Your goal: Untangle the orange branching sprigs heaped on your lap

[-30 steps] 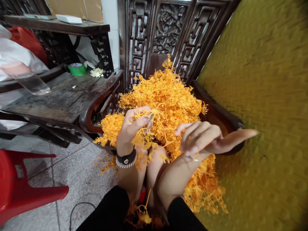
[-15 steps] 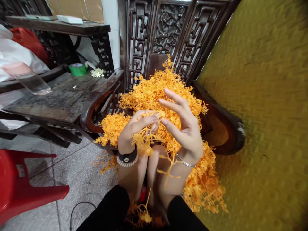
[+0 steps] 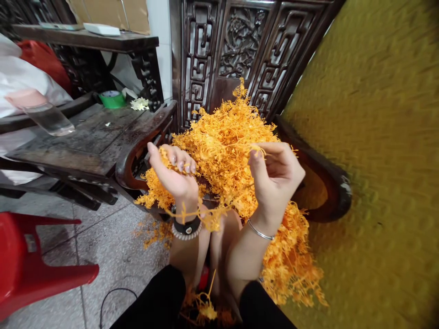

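Lower centre: left hand (image 3: 174, 172) curled palm-up around a tuft of thin orange plastic sprigs (image 3: 222, 132), right hand (image 3: 276, 176) pinched shut on a strand. Just behind, heaped on the dark carved wooden chair (image 3: 329, 192), most sprigs apparently unhandled, crowding both wrists. Lower left, red plastic stool (image 3: 30, 269); upper left, green tape roll (image 3: 110, 99).

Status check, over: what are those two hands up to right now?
Left hand curled on orange sprigs. Right hand pinching same. Rest heaped on carved chair.
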A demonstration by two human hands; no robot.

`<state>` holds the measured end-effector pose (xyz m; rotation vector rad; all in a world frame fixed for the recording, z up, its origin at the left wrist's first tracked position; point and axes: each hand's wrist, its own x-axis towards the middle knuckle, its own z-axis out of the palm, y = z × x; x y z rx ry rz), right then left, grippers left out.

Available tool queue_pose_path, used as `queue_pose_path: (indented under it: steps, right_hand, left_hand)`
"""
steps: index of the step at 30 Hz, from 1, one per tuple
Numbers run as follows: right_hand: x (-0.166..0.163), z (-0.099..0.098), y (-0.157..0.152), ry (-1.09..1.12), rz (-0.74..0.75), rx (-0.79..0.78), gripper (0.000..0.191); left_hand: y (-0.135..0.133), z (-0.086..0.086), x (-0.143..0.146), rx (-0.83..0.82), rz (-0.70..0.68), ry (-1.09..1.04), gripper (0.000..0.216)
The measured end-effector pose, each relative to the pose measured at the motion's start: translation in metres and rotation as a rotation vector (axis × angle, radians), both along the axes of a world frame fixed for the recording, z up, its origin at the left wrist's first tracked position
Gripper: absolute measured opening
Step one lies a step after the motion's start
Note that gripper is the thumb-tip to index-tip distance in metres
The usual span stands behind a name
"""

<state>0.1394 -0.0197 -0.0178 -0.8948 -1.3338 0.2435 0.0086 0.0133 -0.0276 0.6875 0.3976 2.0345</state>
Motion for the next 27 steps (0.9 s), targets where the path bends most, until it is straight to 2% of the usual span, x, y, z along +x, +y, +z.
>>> queue_pose_path:
  steps: [2, 4, 7, 9, 12, 15, 19, 23, 25, 27]
  right_hand:
    - [-0.003, 0.001, -0.002, 0.003, -0.066, 0.042, 0.011]
    - [-0.007, 0.003, -0.005, -0.023, -0.092, 0.068, 0.017]
    - [-0.013, 0.004, -0.011, -0.117, -0.015, 0.108, 0.024]
    - [-0.017, 0.005, -0.013, -0.185, 0.052, 0.130, 0.027]
    - [-0.021, 0.006, -0.012, -0.220, 0.053, 0.079, 0.029]
    - [-0.020, 0.006, -0.009, -0.166, 0.095, -0.056, 0.036]
    - [-0.013, 0.006, -0.009, -0.059, 0.321, -0.212, 0.020]
    - [-0.013, 0.005, -0.010, -0.002, 0.413, -0.352, 0.034]
    - [-0.017, 0.005, -0.009, 0.028, 0.551, -0.394, 0.038]
    - [-0.021, 0.005, -0.008, 0.152, 0.725, -0.366, 0.040]
  left_hand:
    - [-0.006, 0.001, -0.004, 0.038, 0.055, 0.069, 0.054]
    - [-0.014, 0.001, -0.005, 0.061, 0.029, 0.297, 0.057]
    - [-0.027, 0.003, 0.001, 0.063, -0.081, 0.736, 0.047]
    - [-0.032, 0.004, 0.007, 0.071, -0.066, 0.850, 0.037]
    - [-0.031, 0.005, 0.013, 0.070, 0.039, 0.809, 0.029]
    - [-0.026, 0.003, 0.011, 0.096, 0.017, 0.826, 0.029]
    - [-0.023, 0.002, 0.005, 0.088, 0.030, 0.790, 0.035]
    - [-0.026, 0.005, 0.006, 0.089, -0.039, 0.736, 0.034]
    - [-0.028, 0.006, 0.008, 0.103, -0.061, 0.674, 0.033]
    - [-0.030, 0.006, 0.012, 0.108, -0.133, 0.596, 0.033]
